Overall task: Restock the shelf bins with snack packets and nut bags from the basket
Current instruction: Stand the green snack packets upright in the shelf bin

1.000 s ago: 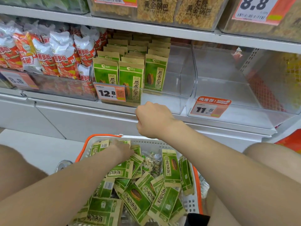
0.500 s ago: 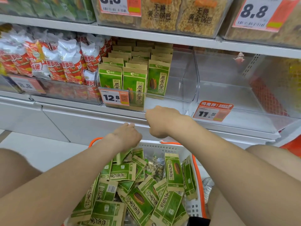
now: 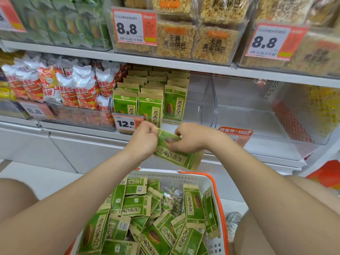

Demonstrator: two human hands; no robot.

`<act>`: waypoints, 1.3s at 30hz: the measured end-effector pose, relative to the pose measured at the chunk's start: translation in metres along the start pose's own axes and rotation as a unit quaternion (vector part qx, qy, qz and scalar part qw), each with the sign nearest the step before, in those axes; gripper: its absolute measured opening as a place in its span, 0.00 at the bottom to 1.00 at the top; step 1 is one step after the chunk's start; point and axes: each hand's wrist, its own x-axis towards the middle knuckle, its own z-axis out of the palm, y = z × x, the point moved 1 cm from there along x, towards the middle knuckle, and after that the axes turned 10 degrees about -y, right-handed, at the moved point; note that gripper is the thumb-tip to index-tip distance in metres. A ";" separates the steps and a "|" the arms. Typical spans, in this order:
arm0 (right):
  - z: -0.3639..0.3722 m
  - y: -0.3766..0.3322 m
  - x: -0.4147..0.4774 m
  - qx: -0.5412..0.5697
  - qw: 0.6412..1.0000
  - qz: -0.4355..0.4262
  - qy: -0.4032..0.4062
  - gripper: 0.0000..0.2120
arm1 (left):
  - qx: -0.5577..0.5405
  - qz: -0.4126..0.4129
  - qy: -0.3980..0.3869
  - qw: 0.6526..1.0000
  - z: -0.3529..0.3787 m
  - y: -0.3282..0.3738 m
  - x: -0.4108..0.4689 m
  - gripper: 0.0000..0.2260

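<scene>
We find the left hand and right hand together pinching a single flat, glossy green-and-kraft packet just before the front edge of the clear rigid bin, above the basket; we advise turning it upright, face outward, before slotting it into the rightmost row

Light bright, even and diffuse; source not in frame. Shadows faint: a soft dark band directly beneath the upper shelf edge. Pale sheen on the walls of the clear bin, centre right. White highlights on the red-and-white bags, left. Upper left of frame smeared, labels unreadable. Shelf lines bow toward the edges, wide-angle. Centre sharper: the 8.8 price tag reads cleanly, but print on the green packet is slightly soft.
</scene>
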 end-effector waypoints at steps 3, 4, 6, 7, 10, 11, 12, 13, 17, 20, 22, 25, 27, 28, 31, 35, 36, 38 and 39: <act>-0.016 0.008 -0.006 0.119 0.982 0.043 0.138 0.29 | -0.164 -0.052 0.103 0.980 -0.004 0.005 -0.002 0.09; -0.021 0.011 -0.006 0.177 0.965 0.045 0.188 0.25 | -0.215 -0.067 0.113 0.968 -0.004 0.005 -0.001 0.10; -0.026 0.013 -0.006 0.349 0.905 0.012 0.242 0.14 | -0.298 -0.088 0.116 0.943 -0.006 0.003 0.003 0.14; -0.026 0.012 -0.006 0.432 0.868 -0.010 0.243 0.10 | -0.316 -0.099 0.111 0.937 -0.007 0.001 0.006 0.19; -0.022 0.011 0.000 0.467 0.845 -0.047 0.255 0.09 | -0.275 -0.098 0.077 0.953 -0.002 0.008 0.005 0.16; -0.019 0.011 0.000 0.434 0.859 -0.048 0.267 0.11 | -0.233 -0.090 0.071 0.966 -0.001 0.016 -0.001 0.12; -0.018 0.010 0.000 0.400 0.872 -0.046 0.280 0.13 | -0.198 -0.076 0.076 0.974 0.002 0.023 -0.005 0.11; -0.018 0.009 -0.001 0.373 0.880 -0.042 0.293 0.13 | -0.177 -0.064 0.084 0.979 0.004 0.024 -0.005 0.11; -0.021 0.006 -0.003 0.334 0.876 -0.028 0.347 0.10 | -0.199 -0.050 0.085 0.975 0.008 0.022 -0.002 0.09; -0.021 0.010 -0.001 0.425 0.860 -0.020 0.282 0.14 | -0.275 -0.099 0.100 0.951 0.006 0.016 0.004 0.11; -0.018 0.010 0.000 0.458 0.852 -0.048 0.249 0.13 | -0.310 -0.118 0.095 0.939 0.003 0.010 0.009 0.14; -0.018 0.011 0.003 0.348 0.885 -0.054 0.305 0.13 | -0.183 -0.107 0.061 0.975 -0.004 0.008 0.010 0.15; -0.019 0.007 0.000 0.261 0.908 -0.043 0.324 0.15 | -0.067 -0.046 0.066 0.994 -0.003 0.017 0.001 0.15; -0.019 0.005 0.000 0.247 0.915 -0.038 0.317 0.16 | -0.037 -0.002 0.070 0.997 -0.003 0.024 -0.005 0.17; -0.015 -0.001 -0.001 0.254 0.927 -0.042 0.273 0.20 | -0.004 0.107 0.034 0.994 0.001 0.038 -0.014 0.21; -0.014 -0.001 -0.009 0.434 0.869 -0.112 0.210 0.16 | -0.028 0.134 0.052 0.989 -0.005 0.037 -0.009 0.19; -0.015 0.000 -0.012 0.475 0.851 -0.119 0.188 0.15 | -0.046 0.123 0.058 0.990 -0.005 0.036 -0.009 0.19; -0.018 0.002 -0.013 0.460 0.860 -0.110 0.194 0.14 | -0.074 0.096 0.056 0.991 -0.004 0.037 -0.007 0.19; -0.019 0.004 -0.012 0.401 0.882 -0.093 0.231 0.14 | -0.087 0.082 0.047 0.992 -0.003 0.037 -0.006 0.19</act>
